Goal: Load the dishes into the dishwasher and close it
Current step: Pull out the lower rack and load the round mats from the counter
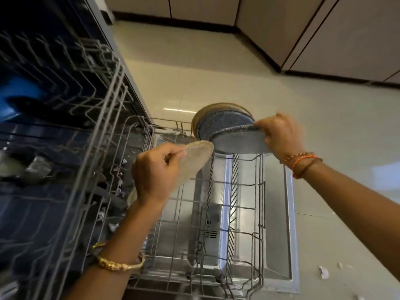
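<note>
At centre frame the left hand (155, 169) pinches a small pale plate (194, 156) by its near rim, thumb and fingers curled onto it, and holds it tilted above the pulled-out lower rack (216, 213). Just to the right, the right hand (279, 137) grips the edge of a blue speckled plate (236, 144), the nearest of a few plates standing together at the far end of that rack, with a tan-rimmed plate (216, 107) at the back of the group. The step in hand looks like slotting these dishes upright between the tines. To do it well, the blue plate should probably be seated in its slot first and steadied, then the small plate turned on edge and lowered straight down into a free slot beside it, so that the rims do not knock together or ride on top of a wire. The upper rack (65, 105) fills the left of the frame, extended over the dark tub, and the dishes need to stay clear of it. Below the lower rack lies the open door (279, 213), its steel inner face shining. Beyond is a pale glossy tiled floor (216, 61), with a few white scraps (323, 272) at lower right, and light cabinet fronts (324, 29) with dark plinths across the top of the frame.
</note>
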The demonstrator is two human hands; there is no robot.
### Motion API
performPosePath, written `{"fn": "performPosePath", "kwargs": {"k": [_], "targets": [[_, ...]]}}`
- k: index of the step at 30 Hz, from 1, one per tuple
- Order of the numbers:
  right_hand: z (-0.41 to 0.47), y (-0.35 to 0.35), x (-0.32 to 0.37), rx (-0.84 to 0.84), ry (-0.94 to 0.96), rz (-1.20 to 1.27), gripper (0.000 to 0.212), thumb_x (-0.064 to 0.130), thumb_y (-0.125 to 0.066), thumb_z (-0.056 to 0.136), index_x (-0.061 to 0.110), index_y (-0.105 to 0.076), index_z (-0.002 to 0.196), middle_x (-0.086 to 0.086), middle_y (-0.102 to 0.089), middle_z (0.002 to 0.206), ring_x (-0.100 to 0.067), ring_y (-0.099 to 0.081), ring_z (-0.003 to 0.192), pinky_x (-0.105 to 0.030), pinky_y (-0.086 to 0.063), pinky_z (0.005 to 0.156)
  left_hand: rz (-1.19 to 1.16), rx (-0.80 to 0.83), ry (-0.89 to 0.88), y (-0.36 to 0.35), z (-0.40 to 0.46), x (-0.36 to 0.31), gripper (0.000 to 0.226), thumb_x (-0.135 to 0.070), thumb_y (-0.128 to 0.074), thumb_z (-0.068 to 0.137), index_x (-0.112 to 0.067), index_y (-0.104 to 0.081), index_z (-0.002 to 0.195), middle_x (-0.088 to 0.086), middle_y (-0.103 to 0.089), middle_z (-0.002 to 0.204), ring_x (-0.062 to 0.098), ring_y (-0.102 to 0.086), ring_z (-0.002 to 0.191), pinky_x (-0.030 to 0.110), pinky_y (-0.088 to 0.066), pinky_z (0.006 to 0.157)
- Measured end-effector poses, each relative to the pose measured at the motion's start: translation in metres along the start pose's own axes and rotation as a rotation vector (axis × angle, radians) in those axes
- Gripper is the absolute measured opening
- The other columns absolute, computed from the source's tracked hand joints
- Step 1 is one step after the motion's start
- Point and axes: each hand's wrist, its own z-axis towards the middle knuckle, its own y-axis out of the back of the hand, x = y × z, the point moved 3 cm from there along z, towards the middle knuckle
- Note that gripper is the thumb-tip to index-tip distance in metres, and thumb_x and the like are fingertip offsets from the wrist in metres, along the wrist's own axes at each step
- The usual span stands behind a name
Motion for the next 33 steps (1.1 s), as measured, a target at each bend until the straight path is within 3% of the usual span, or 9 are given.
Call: {"fn": "performPosePath", "kwargs": {"k": [4, 9, 17, 24, 29, 33], "targets": [[0.019, -0.022, -0.006, -0.011, -0.045, 0.024, 0.031, -0.012, -0.054, 0.071, 0.003, -0.072, 0.091, -0.021, -0.070, 0.084, -0.039, -0.057, 0.082, -0.038, -0.045, 0.060, 0.026, 0.053, 0.028, -0.017, -0.002, 0.010, 0.007, -0.003, -0.074, 0.071, -0.005, -0.073, 0.078, 0.007, -0.071, 0.067, 0.014, -0.057, 0.057, 0.012, -0.036, 0.052], [0.034, -0.040, -0.010, 0.027, -0.028, 0.000, 0.029, -0.008, -0.052, 0.083, 0.003, -0.069, 0.104, -0.019, -0.069, 0.094, -0.034, -0.054, 0.092, -0.030, -0.031, 0.061, 0.019, 0.082, 0.006, -0.029, 0.001, 0.018, 0.007, 0.001, -0.073, 0.071, -0.003, -0.072, 0.076, 0.010, -0.071, 0.068, 0.020, -0.062, 0.059, 0.030, -0.050, 0.055], [0.041, -0.067, -0.020, -0.035, -0.053, 0.026, 0.022, -0.006, -0.056, 0.083, 0.005, -0.071, 0.095, -0.016, -0.068, 0.085, -0.032, -0.056, 0.082, -0.027, -0.028, 0.057, -0.046, 0.173, 0.009, -0.053, 0.005, 0.023, 0.011, 0.002, -0.071, 0.073, -0.004, -0.072, 0.082, 0.008, -0.072, 0.075, 0.024, -0.066, 0.066, 0.043, -0.057, 0.060], [0.044, -0.068, -0.027, -0.075, -0.041, 0.073, 0.021, -0.006, -0.061, 0.078, 0.007, -0.071, 0.092, -0.016, -0.066, 0.082, -0.036, -0.058, 0.075, -0.029, -0.033, 0.056, -0.069, 0.226, -0.028, -0.067, 0.000, 0.018, 0.009, 0.000, -0.068, 0.073, -0.002, -0.071, 0.081, 0.007, -0.071, 0.074, 0.021, -0.065, 0.064, 0.041, -0.056, 0.054], [0.044, -0.053, -0.029, -0.237, -0.027, 0.099, 0.022, -0.008, -0.062, 0.065, 0.009, -0.072, 0.077, -0.011, -0.065, 0.069, -0.034, -0.061, 0.064, -0.024, -0.029, 0.051, -0.084, 0.230, -0.014, -0.069, 0.000, 0.014, 0.015, -0.012, -0.061, 0.073, -0.003, -0.072, 0.081, 0.005, -0.071, 0.073, 0.022, -0.065, 0.063, 0.042, -0.056, 0.052], [0.041, -0.043, -0.027, -0.311, 0.004, 0.106, 0.026, -0.009, -0.062, 0.061, 0.010, -0.071, 0.076, -0.010, -0.064, 0.067, -0.032, -0.059, 0.060, -0.024, -0.032, 0.050, -0.090, 0.233, 0.015, -0.069, 0.002, 0.011, 0.018, -0.015, -0.060, 0.073, -0.005, -0.072, 0.081, 0.004, -0.071, 0.074, 0.023, -0.066, 0.064, 0.039, -0.055, 0.053]]}}
